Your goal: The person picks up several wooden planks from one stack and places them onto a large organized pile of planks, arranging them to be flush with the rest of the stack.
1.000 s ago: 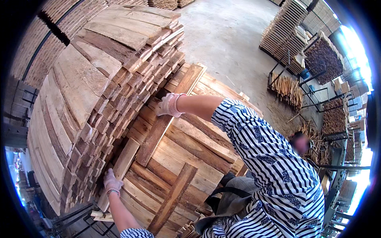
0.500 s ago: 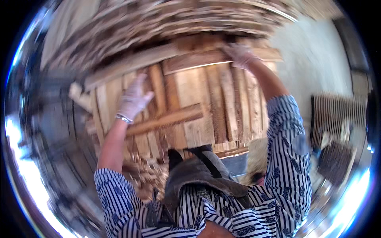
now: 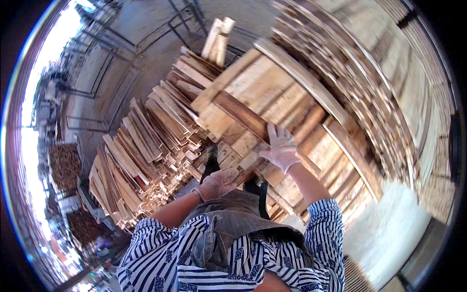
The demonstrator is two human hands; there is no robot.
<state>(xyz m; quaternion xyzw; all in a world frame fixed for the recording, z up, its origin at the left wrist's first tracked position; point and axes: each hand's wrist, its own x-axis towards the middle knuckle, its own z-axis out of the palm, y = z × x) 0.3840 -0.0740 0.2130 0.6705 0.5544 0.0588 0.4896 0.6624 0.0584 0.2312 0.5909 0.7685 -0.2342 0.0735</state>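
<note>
My right hand (image 3: pixel 282 148), in a pale glove, rests over the layered planks with fingers spread. Its fingertips meet the near end of a brown board (image 3: pixel 241 114) that lies across the top of the stack. My left hand (image 3: pixel 218 185), also gloved, is close to my apron at the near side, fingers extended and nothing visible in it. Under the right hand, the plank stack (image 3: pixel 272 75) is made of side-by-side boards in light and dark wood. A long pale plank (image 3: pixel 304 73) lies along its far edge, and a shorter plank (image 3: pixel 352 155) lies toward the right.
A big heap of loose wood strips (image 3: pixel 146 136) fills the left side. Beyond the stack rises a tall pile of layered boards (image 3: pixel 350 63). Metal frames (image 3: pixel 104 92) stand on the floor at far left. Pale floor (image 3: pixel 396 228) shows at lower right.
My view has swung left, bringing the strip heap into sight. My left hand has drawn back toward my body. My right hand has left the far-edge plank for the brown board's end.
</note>
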